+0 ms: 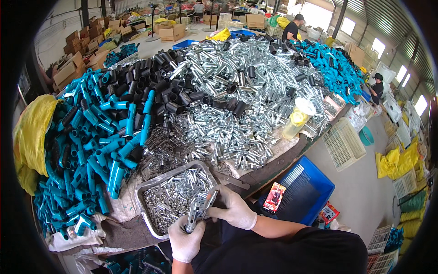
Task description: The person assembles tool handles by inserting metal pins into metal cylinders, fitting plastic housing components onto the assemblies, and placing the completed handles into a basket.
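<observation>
My left hand [186, 241], in a white glove, is closed around the lower end of a shiny slotted metal sleeve [195, 213], which stands nearly upright. Gloved in white too, my right hand [235, 211] pinches a thin metal pin [211, 199] beside the sleeve's upper part. Whether pin and sleeve touch, I cannot tell. Just beyond both hands lies a metal tray [139, 194] of small silvery parts. Dark coil springs [159, 148] are heaped behind the tray, and a pile of metal fittings [237, 132] rises farther back.
Teal plastic tubes [91, 160] fill the left side, with black sleeves [173, 93] behind. A clear plastic jar [297, 119] stands near the table's right edge. Right of me, a phone [274, 197] rests on a blue bin [315, 182]. People [292, 31] work farther off.
</observation>
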Tool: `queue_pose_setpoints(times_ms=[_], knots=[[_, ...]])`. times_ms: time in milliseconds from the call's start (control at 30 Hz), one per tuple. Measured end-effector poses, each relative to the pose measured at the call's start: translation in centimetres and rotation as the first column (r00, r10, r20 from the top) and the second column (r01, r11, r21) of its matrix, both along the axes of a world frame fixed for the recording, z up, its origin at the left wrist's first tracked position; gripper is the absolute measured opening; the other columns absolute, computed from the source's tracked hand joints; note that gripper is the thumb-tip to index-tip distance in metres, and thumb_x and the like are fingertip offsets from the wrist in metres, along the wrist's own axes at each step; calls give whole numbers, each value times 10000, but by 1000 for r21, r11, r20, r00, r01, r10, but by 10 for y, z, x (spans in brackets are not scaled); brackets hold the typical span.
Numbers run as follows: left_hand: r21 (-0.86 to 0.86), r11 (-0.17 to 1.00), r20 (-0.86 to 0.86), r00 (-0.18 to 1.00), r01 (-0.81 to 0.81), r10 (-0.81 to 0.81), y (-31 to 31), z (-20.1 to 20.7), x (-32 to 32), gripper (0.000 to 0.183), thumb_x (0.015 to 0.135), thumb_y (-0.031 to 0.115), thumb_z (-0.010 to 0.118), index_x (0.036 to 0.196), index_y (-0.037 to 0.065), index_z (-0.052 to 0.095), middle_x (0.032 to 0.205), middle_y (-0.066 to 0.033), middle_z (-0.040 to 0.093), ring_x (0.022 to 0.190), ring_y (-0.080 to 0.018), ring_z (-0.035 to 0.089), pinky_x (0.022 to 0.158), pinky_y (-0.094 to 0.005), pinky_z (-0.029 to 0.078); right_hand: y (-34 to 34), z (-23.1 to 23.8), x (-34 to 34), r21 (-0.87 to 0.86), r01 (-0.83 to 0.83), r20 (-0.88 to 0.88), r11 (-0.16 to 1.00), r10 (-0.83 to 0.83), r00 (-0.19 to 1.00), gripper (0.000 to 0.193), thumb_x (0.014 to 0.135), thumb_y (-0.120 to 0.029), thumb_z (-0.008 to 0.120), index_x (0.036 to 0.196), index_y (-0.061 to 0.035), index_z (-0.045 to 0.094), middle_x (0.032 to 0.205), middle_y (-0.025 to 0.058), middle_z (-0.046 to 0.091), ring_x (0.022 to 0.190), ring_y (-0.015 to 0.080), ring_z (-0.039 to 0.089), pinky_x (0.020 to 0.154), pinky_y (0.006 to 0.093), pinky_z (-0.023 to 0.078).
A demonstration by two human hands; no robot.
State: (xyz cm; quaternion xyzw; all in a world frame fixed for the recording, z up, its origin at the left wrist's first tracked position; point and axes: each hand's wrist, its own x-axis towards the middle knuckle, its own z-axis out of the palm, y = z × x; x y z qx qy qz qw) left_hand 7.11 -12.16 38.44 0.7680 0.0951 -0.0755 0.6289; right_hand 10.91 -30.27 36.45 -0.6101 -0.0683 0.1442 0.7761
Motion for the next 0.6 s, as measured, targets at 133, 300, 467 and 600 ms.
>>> queue_pose_setpoints(times_ms=[133, 300, 467, 600], knots=[[-109, 994, 9, 1000, -24, 25, 5, 0, 4, 124, 768, 80, 694, 720, -23, 646, 588, 38, 546, 561, -28, 446, 506, -243, 363, 5, 14, 2, -110, 42, 10, 993, -41, 999, 335, 880, 2, 658, 1168, -14, 488, 961, 58, 616, 775, 115, 632, 617, 263, 540], [-321, 946, -71, 996, 35, -60, 9, 5, 10, 164, 889, 117, 567, 800, -4, 632, 540, 7, 517, 436, -59, 471, 396, -203, 335, -7, 16, 8, -99, 18, 44, 995, -14, 999, 201, 943, -54, 589, 1126, -9, 518, 910, 61, 631, 741, 117, 635, 609, 262, 541], [-280, 959, -73, 995, 41, -64, 37, -5, 6, 258, 937, 147, 474, 834, -21, 641, 551, -19, 536, 405, -55, 405, 378, -226, 290, -37, 35, 25, -21, 430, 17, 903, -429, 903, 114, 1001, -123, 490, 1044, -24, 526, 906, 71, 642, 685, 100, 604, 586, 251, 512], [-69, 991, -84, 989, 113, -119, 40, -4, 4, 207, 892, 120, 561, 876, -50, 677, 597, -41, 598, 491, -78, 498, 461, -245, 371, -42, 29, 30, -22, 414, 110, 910, -409, 906, 102, 995, -113, 500, 1053, -31, 518, 911, 81, 646, 688, 108, 598, 592, 260, 502]])
